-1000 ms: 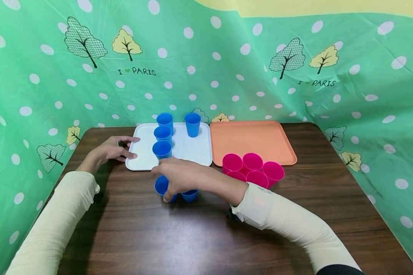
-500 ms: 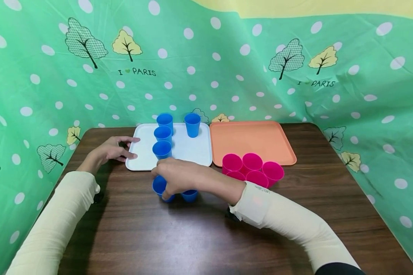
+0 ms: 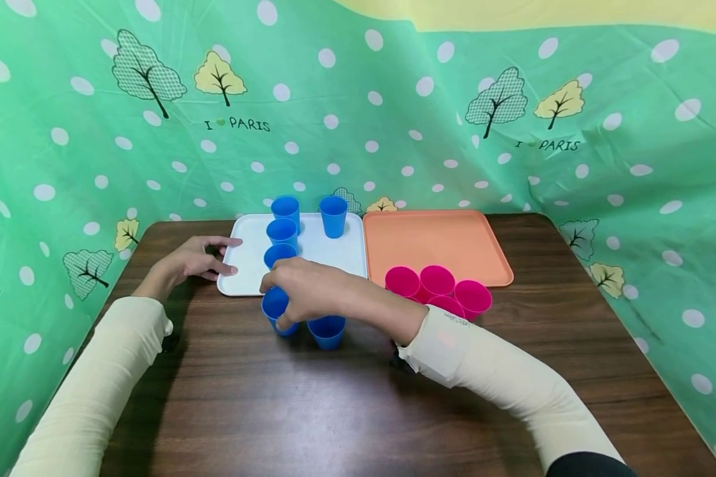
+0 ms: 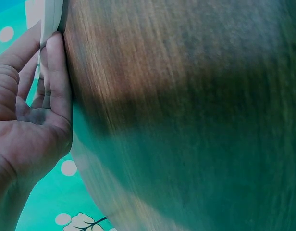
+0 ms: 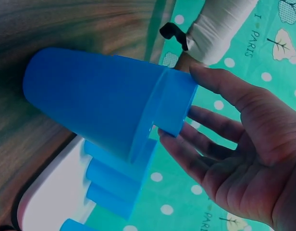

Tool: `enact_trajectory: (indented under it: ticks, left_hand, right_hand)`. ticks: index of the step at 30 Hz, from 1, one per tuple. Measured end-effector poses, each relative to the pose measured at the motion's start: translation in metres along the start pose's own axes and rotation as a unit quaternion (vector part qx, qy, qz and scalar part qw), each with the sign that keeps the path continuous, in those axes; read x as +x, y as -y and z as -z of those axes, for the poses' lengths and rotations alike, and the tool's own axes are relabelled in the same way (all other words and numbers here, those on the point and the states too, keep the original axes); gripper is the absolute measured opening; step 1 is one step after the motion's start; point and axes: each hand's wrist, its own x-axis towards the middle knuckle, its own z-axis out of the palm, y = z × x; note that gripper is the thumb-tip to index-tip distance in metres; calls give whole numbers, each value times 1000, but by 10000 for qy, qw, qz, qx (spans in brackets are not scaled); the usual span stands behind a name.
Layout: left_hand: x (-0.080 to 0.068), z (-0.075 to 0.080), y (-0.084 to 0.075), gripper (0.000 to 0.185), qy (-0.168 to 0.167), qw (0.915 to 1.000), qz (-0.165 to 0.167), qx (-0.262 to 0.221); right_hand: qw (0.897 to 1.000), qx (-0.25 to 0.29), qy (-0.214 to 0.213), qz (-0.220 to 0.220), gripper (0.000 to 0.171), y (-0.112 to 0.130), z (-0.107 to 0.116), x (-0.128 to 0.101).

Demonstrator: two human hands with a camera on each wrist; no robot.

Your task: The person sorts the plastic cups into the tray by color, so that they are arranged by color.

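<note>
My right hand pinches a blue cup by its rim, thumb on the near side and fingers beyond. In the right wrist view this held cup is partly hidden behind another blue cup. That second cup stands upright on the table, just right of the held one. My left hand rests its thumb and index fingertips on the left edge of the white tray. Three blue cups stand in a column on this tray, and one more blue cup is at its back right.
An orange tray lies against the white tray's right side. Several pink cups stand grouped in front of it, partly covered by my right forearm. Behind the wooden table hangs a green dotted cloth.
My right hand has moved the blue cup away from me and slightly left, toward the white tray. More of the blue cup beside it now shows. My left hand has stayed on the tray edge.
</note>
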Motion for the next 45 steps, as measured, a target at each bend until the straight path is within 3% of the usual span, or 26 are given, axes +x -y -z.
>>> enact_trajectory:
  ticks: [18, 28, 36, 45]
  left_hand:
    - [-3, 3, -1, 83, -13, 10000, 30, -48]
    - [-3, 6, -2, 84, -14, 10000, 14, -39]
    - [-4, 6, -1, 84, -81, 10000, -15, -20]
    - [0, 1, 1, 83, 2, 10000, -48, -20]
  right_hand:
    - [9979, 372, -395, -360, 65, -19, 15, -16]
    - [9965, 171, -530, -617, 66, -35, 29, -23]
    - [9940, 198, -707, -813, 68, -55, 43, -18]
    - [9931, 233, -601, -983, 64, -77, 47, -7]
